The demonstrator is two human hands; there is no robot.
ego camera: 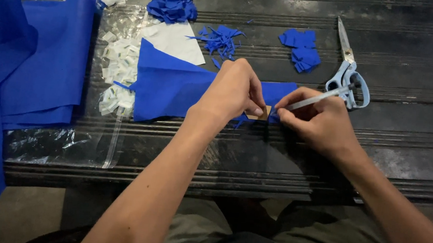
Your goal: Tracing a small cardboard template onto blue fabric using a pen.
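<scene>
A sheet of blue felt (171, 85) lies flat on the dark grooved table (255, 154). My left hand (234, 90) presses a small brown cardboard template (260, 113) onto the felt's near edge with thumb and fingers. My right hand (315, 121) grips a thin pale pen (313, 99), its tip at the template's right edge. Both hands meet over the right end of the felt.
Light-blue-handled scissors (348, 70) lie just beyond my right hand. Cut blue pieces (300, 48), blue scraps (221, 39) and a blue felt flower (173, 4) sit further back. A clear plastic bag (62, 144) with small white pieces (119, 64) and folded blue fabric (43, 58) are left.
</scene>
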